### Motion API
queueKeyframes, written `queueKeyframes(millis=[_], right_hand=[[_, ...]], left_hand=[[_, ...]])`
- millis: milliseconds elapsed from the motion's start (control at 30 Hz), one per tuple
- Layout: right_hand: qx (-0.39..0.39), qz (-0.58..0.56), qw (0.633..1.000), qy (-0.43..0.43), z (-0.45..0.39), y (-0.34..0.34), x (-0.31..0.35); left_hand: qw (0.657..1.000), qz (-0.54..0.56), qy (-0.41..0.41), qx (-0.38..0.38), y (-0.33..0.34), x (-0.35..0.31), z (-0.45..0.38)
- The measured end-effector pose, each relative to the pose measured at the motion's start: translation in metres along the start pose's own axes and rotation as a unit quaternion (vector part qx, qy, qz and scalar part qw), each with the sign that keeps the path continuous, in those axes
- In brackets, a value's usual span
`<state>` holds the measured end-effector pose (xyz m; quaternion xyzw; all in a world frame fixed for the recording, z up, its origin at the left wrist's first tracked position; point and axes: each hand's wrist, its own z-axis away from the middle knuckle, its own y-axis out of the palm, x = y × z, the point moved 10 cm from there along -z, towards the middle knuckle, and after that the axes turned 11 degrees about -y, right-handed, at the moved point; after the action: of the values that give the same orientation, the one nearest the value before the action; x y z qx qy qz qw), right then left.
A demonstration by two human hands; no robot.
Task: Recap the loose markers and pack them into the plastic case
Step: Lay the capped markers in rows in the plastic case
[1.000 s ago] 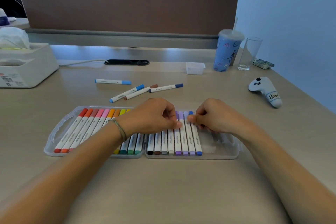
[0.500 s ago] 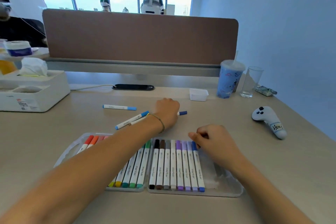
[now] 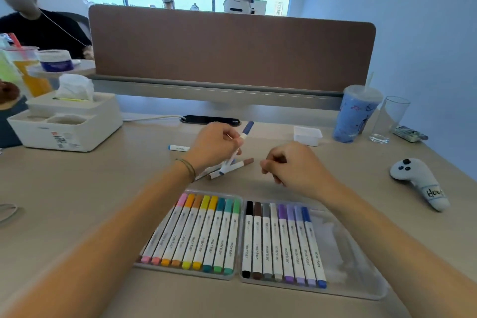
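A clear plastic case (image 3: 348,258) lies open in front of me, both halves lined with capped markers; the right half has free room at its right side. My left hand (image 3: 214,147) grips a dark-blue-capped marker (image 3: 238,146), lifted off the desk and tilted. Under it lie a brown-capped marker (image 3: 233,168) and another marker mostly hidden by my hand. A light-blue marker (image 3: 178,148) shows behind my left wrist. My right hand (image 3: 291,162) hovers beyond the case with fingers curled, holding nothing.
A white tissue organiser (image 3: 64,121) stands at the back left. At the back right are a small white box (image 3: 307,135), a blue cup with a straw (image 3: 357,113) and a glass (image 3: 389,119). A white controller (image 3: 420,182) lies at the right. A brown divider (image 3: 232,46) closes the back.
My left hand reached from the case to the loose markers and lifted the dark-blue-capped one. My right hand rose off the case. The camera tilted up.
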<state>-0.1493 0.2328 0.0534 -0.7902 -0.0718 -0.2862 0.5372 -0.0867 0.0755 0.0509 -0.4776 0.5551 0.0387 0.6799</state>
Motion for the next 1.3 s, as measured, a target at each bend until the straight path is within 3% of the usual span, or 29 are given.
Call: queueKeyframes(millis=[167, 433, 600, 800, 933, 1100, 1300], right_hand=[[0.028, -0.041, 0.996, 0.068, -0.072, 0.036, -0.001], [0.135, 0.048, 0.977, 0.156, -0.128, 0.105, -0.016], [0.142, 0.027, 0.966, 0.214, -0.134, 0.116, -0.029], [0.127, 0.062, 0.965, 0.223, -0.128, 0.113, -0.032], [0.136, -0.026, 0.955, 0.262, -0.114, 0.113, -0.027], [0.029, -0.122, 0.966, 0.224, -0.103, 0.079, -0.009], [0.032, -0.258, 0.938, 0.231, -0.034, 0.045, -0.011]], left_hand=[[0.995, 0.016, -0.083, 0.044, -0.048, 0.045, 0.001], [0.989, 0.038, -0.141, 0.028, -0.09, 0.076, -0.005], [0.985, 0.052, -0.158, 0.038, -0.092, 0.086, -0.001], [0.983, 0.06, -0.171, 0.04, -0.083, 0.094, 0.01], [0.985, 0.056, -0.159, 0.046, -0.075, 0.084, 0.015], [0.983, 0.079, -0.157, 0.053, -0.073, 0.076, 0.024], [0.966, 0.168, -0.117, 0.159, -0.032, 0.039, 0.046]])
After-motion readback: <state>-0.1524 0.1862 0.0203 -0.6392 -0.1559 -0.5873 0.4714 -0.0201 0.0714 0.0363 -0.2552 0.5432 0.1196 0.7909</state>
